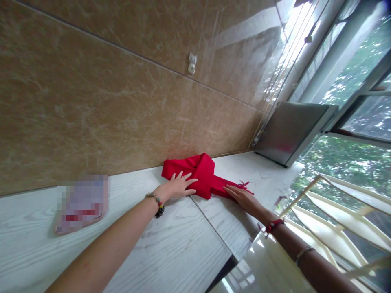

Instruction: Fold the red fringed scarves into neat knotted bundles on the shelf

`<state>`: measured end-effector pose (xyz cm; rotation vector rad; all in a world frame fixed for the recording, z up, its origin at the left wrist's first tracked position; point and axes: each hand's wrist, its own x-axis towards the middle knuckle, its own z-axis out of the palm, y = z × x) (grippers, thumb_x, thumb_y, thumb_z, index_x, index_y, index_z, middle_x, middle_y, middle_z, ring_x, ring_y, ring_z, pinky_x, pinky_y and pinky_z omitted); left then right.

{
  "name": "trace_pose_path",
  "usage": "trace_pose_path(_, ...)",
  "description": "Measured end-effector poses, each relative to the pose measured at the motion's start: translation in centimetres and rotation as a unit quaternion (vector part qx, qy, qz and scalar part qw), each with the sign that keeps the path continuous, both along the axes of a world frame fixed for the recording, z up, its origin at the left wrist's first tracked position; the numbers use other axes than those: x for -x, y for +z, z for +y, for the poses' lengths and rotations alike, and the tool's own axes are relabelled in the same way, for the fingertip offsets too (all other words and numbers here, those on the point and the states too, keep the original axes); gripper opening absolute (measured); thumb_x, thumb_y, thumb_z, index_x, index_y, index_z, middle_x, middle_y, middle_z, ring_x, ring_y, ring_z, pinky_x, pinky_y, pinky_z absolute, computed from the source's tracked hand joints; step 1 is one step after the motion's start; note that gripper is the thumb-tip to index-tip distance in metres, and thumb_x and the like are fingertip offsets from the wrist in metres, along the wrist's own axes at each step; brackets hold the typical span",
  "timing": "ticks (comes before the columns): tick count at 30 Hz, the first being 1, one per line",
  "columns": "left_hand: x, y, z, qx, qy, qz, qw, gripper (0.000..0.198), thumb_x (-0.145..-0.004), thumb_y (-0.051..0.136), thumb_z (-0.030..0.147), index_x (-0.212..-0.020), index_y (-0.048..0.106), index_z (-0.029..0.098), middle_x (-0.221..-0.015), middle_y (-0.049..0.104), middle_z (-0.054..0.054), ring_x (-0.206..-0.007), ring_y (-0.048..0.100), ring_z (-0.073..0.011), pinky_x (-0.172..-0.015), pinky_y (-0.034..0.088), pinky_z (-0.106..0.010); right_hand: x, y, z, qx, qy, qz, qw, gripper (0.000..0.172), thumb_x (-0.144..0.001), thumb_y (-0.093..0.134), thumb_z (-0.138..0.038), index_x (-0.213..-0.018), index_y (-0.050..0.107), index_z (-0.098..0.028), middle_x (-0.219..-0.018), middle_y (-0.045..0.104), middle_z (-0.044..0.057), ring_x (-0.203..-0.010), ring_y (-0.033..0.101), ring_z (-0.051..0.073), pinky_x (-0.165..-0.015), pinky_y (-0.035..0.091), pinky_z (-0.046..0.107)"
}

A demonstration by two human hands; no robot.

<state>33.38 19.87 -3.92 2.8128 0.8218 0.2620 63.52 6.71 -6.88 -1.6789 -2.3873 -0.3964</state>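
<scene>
1. Red cloth [205, 171], scarf-like and folded on a diagonal, lies on a white wood-grain table [152, 252], directly beneath the fingers of both hands; the step in hand looks like pressing and smoothing it flat

2. The left hand [174, 187] rests on the wider, folded part, its fingers spread apart on top and gripping nothing that can be seen; a beaded bracelet [159, 205] circles the wrist

3. The right hand [242, 198] lies on the narrower strip, to the right of the left fingers, its own fingers nearly straight and close together, with no grip visible; fringe [246, 186] shows just past their far side

4. As a judgement, the next move calls for steady, light pressure from the left fingers while the right ones line up the strip, so the layers do not slip

5. Well to the left of the left fingers, a flat, pink-edged object [88, 199] lies on the table, too blurred to identify

6. Beyond the fingers, a brown marbled wall [91, 101] rises close behind the cloth, leaving little room to push it away; a small white ornament [192, 64] sits high on it

7. Running towards the near edge from beside the left fingertips, a table seam [210, 224] might catch the fabric

8. Beyond the right fingers and further right stands a grey box [293, 130], well apart; nearer, past the right forearm, is a cream rack [339, 211]
</scene>
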Motion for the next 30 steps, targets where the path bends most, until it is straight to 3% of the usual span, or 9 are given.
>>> trace_pose_path(2,-0.2,0.3,-0.3,0.014,0.019,0.002,1.0,0.054,-0.08,0.039,0.057,-0.129,0.037,0.035,-0.143,0.022,-0.007,-0.128,0.017,-0.0394,-0.094,0.015,-0.062,-0.3,-0.9,-0.2,-0.006,-0.009,0.004,1.0,0.052,-0.081,0.032,-0.005,-0.13,0.038,-0.021,-0.128,0.047,0.011,-0.115,0.046,0.022,-0.091,0.043,0.041)
trace_pose_path(5,-0.4,0.5,-0.7,0.017,0.037,-0.002,0.999,0.049,-0.082,0.037,0.055,-0.127,0.04,0.035,-0.143,0.024,-0.006,-0.127,0.016,-0.0415,-0.092,0.016,-0.064,-1.0,-0.8,-0.7,-0.008,-0.021,0.013,1.0,0.056,-0.077,0.033,-0.002,-0.129,0.04,-0.019,-0.127,0.048,0.012,-0.114,0.047,0.022,-0.092,0.042,0.043)
trace_pose_path(10,-1.2,0.5,-1.6,-0.027,0.059,-0.012,0.998,0.048,-0.085,0.035,0.05,-0.127,0.042,0.028,-0.143,0.022,-0.009,-0.129,0.012,-0.0401,-0.094,0.013,-0.063,-2.8,2.0,-1.4,0.074,-0.042,0.042,0.995,0.045,-0.077,0.046,-0.019,-0.122,0.048,-0.013,-0.121,0.053,0.015,-0.111,0.05,0.024,-0.094,0.041,0.039)
trace_pose_path(13,-2.1,0.5,-2.3,-0.092,0.02,-0.028,0.995,0.051,-0.085,0.036,0.049,-0.129,0.039,0.024,-0.145,0.016,-0.009,-0.131,0.007,-0.0347,-0.1,0.008,-0.057,-3.6,3.0,-1.0,0.013,-0.107,0.091,0.99,0.043,-0.084,0.04,-0.032,-0.122,0.047,-0.014,-0.125,0.049,0.015,-0.115,0.046,0.024,-0.097,0.037,0.041)
trace_pose_path(16,-2.9,-0.1,-2.7,-0.107,-0.022,-0.029,0.994,0.054,-0.085,0.036,0.049,-0.133,0.032,0.025,-0.146,0.015,-0.006,-0.132,0.006,-0.0297,-0.103,0.008,-0.051,-3.6,1.6,-0.3,-0.034,-0.162,0.125,0.978,0.046,-0.087,0.032,-0.037,-0.126,0.042,-0.015,-0.129,0.045,0.015,-0.12,0.04,0.024,-0.099,0.035,0.043)
trace_pose_path(20,-3.3,-1.8,-2.4,-0.077,-0.02,-0.024,0.997,0.057,-0.084,0.036,0.051,-0.135,0.026,0.028,-0.145,0.018,-0.005,-0.132,0.009,-0.03,-0.103,0.014,-0.046,-3.3,-2.3,-0.4,0.002,-0.153,0.104,0.983,0.048,-0.088,0.032,-0.04,-0.127,0.04,-0.015,-0.13,0.044,0.014,-0.122,0.038,0.023,-0.099,0.034,0.043)
trace_pose_path(23,-3.0,-2.7,-2.1,-0.075,-0.005,-0.038,0.996,0.055,-0.084,0.037,0.05,-0.135,0.025,0.031,-0.145,0.017,-0.003,-0.131,0.01,-0.0322,-0.102,0.014,-0.046,-4.2,-3.3,-1.5,0.021,-0.167,0.084,0.982,0.05,-0.086,0.036,-0.037,-0.13,0.037,-0.012,-0.133,0.04,0.016,-0.123,0.036,0.025,-0.099,0.032,0.045)
trace_pose_path(26,-2.8,-3.0,-2.0,-0.077,0.001,-0.046,0.996,0.054,-0.085,0.036,0.05,-0.135,0.025,0.032,-0.145,0.017,-0.002,-0.131,0.013,-0.0323,-0.102,0.015,-0.046,-6.2,-2.3,-2.9,0.089,-0.175,0.072,0.978,0.049,-0.081,0.041,-0.023,-0.129,0.038,-0.011,-0.13,0.043,0.016,-0.118,0.043,0.023,-0.098,0.035,0.041)
trace_pose_path(30,-2.8,-3.1,-2.0,-0.093,0.005,-0.063,0.994,0.052,-0.086,0.034,0.049,-0.134,0.026,0.033,-0.145,0.019,0.0,-0.13,0.016,-0.0315,-0.103,0.017,-0.045,-8.7,0.4,-4.7,0.131,-0.192,0.058,0.971,0.052,-0.068,0.047,-0.009,-0.119,0.051,-0.015,-0.12,0.054,0.014,-0.11,0.051,0.023,-0.094,0.04,0.037)
